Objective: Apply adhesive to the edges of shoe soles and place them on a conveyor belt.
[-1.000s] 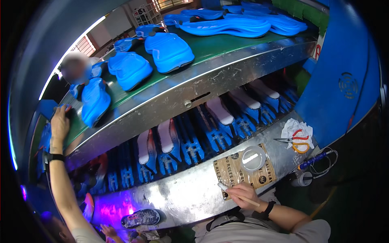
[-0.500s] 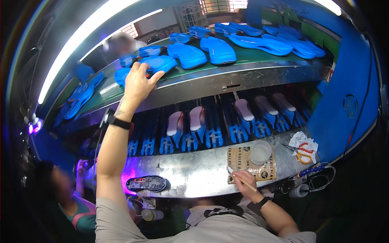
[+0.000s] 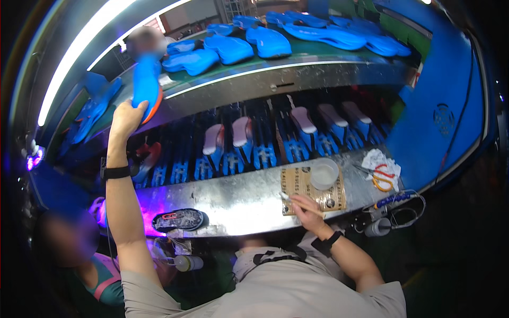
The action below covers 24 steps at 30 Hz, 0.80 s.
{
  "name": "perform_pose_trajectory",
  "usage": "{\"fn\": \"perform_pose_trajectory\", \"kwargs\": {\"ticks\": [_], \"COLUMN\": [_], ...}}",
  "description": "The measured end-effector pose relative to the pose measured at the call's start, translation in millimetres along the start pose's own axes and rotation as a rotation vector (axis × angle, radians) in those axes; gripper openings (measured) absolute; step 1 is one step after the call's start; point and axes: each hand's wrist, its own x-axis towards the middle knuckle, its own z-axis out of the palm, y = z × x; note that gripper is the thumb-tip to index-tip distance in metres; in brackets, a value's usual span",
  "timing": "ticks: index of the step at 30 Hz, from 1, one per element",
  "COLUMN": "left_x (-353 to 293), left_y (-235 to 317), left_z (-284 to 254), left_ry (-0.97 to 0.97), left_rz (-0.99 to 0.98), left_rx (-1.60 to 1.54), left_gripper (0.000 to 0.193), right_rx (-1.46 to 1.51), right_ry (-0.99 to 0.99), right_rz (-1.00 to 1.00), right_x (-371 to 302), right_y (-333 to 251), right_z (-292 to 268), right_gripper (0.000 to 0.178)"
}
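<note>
My left hand [image 3: 127,119] grips a blue shoe sole [image 3: 146,79] with an orange edge, raised at the front of the upper green belt. My right hand [image 3: 307,214] is closed on the wooden handle of a brush [image 3: 318,213], whose white tip points left over a printed cardboard sheet [image 3: 289,185]. On that sheet stands a round translucent tub [image 3: 324,174] with pale liquid in it. A dark shoe upper [image 3: 178,219] lies on its side on the metal ledge [image 3: 233,204], left of the brush.
Several more blue soles [image 3: 228,49] rest on the upper belt [image 3: 313,59]. Below, shoes [image 3: 242,132] with pale bottoms sit upside down in a rack. Red- and orange-handled cutting tools [image 3: 383,177] lie by a crumpled white cloth [image 3: 379,161]. Another person [image 3: 103,275] is at the lower left.
My left hand has taken a sole from the belt and brought it down and left, tilting it upright. My right hand still holds the brush by the cardboard. The whole view has shifted somewhat.
</note>
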Motion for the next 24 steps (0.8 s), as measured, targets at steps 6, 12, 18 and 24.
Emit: {"fn": "perform_pose_trajectory", "kwargs": {"ticks": [6, 12, 18, 24], "left_x": [-90, -271, -391, -419], "left_y": [22, 67, 98, 96], "left_z": [42, 74, 79, 72], "left_ry": [-0.188, -0.398, -0.723, -0.867], "left_rz": [-0.266, -0.478, -1.207, -1.089], "left_rx": [-1.093, -1.729, -1.876, -2.465], "left_gripper": [0.039, 0.053, 0.069, 0.087], "right_rx": [-0.205, -0.367, -0.645, -0.528], "right_ry": [0.193, 0.139, -0.137, -0.022], "right_rz": [0.025, 0.216, 0.387, 0.313], "right_x": [39, 84, 93, 88], "right_y": [-17, -22, -8, -27], "right_z": [-65, -118, -111, -113], "right_gripper": [0.018, 0.019, 0.022, 0.019]}}
